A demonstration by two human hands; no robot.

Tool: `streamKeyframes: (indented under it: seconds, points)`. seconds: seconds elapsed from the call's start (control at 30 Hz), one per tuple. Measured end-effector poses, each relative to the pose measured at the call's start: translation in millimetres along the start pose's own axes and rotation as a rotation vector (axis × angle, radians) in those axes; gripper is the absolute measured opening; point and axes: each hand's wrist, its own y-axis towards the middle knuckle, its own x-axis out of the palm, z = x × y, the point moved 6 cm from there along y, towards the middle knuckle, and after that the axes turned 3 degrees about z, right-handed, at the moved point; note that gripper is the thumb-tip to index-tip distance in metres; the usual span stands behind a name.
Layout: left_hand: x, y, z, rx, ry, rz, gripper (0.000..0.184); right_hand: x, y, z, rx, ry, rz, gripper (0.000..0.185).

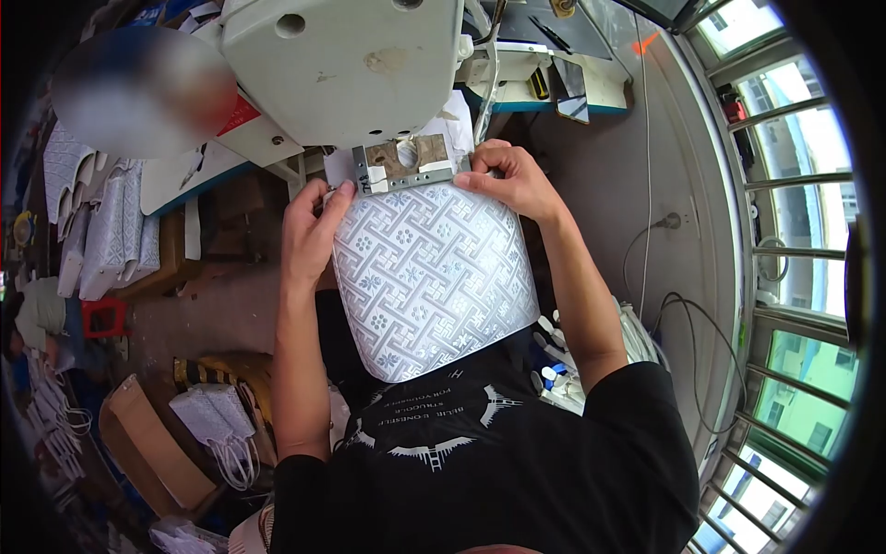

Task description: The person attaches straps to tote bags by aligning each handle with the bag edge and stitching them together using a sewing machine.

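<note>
A silver-grey patterned panel (429, 277) with rounded lower corners hangs in front of the black shirt. Its top edge lies against a metal plate (406, 166) under the pale machine head (346, 65). At the panel's upper left corner, my left hand (312, 226) is closed on it, thumb on the front face. My right hand (517, 180) pinches the upper right corner, with its thumb beside the end of the metal plate and its fingers curled behind.
Stacked patterned pieces (115, 226) lie at the left, near a blurred round area. Below stand an open cardboard box (152, 443) and white bags with cords (217, 420). A phone (569, 90) rests at the upper right. Cables hang by the barred window. Part of another person shows far left.
</note>
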Motion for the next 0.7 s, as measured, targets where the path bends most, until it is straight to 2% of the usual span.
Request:
streamKeyframes:
  seconds: [0.2, 0.3, 0.47, 0.57, 0.7]
  points:
    - [3.1, 0.5, -1.5, 0.014, 0.008, -0.043, 0.037, 0.4, -0.7, 0.9, -0.102, 0.008, 0.046, 0.043]
    - [5.0, 1.6, -7.4, 0.055, -0.141, 0.206, 0.037, 1.5, -2.5, 3.2, -0.051, 0.047, -0.005, 0.041]
    - [-0.1, 8.7, -20.6, 0.015, -0.150, 0.149, 0.040, 0.7, -3.2, 0.6, -0.033, 0.025, -0.025, 0.039]
    - [-4.2, 7.4, -12.7, 0.049, 0.003, 0.079, 0.042, 0.0, -2.7, 4.2, -0.049, 0.018, -0.016, 0.035]
    - [-7.4, 10.7, -21.9, 0.046, 0.029, 0.051, 0.038, 0.8, -4.8, 5.8, -0.029, 0.037, 0.001, 0.032]
